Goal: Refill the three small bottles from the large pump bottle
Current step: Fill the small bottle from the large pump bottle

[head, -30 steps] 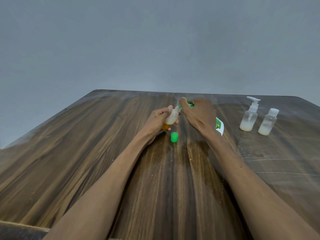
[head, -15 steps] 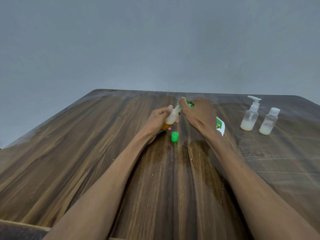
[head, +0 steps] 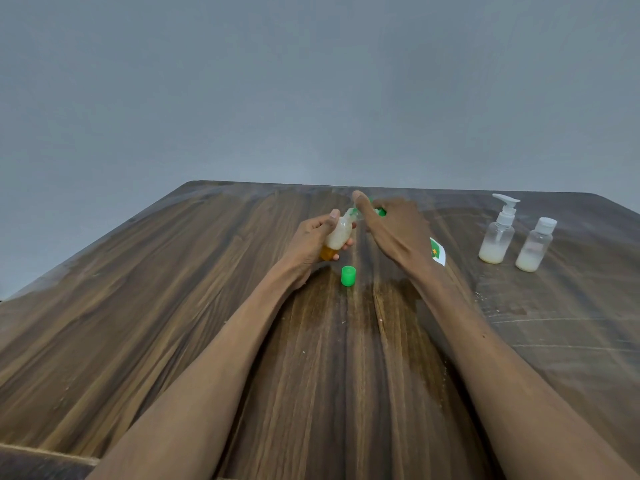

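Left hand [head: 313, 242]: grips tilted small bottle [head: 337, 235] above the desk [head: 173, 306].
Right hand [head: 391, 226]: fingers curled over large pump bottle [head: 437, 251], mostly hidden.

Largely hidden from us: large pump bottle with green-and-white label [head: 437, 251], behind our right hand [head: 391, 230]. Small orange-based bottle's [head: 337, 237] neck: blurred. Wood-grain desk [head: 173, 323]: cut off by the frame's edges.
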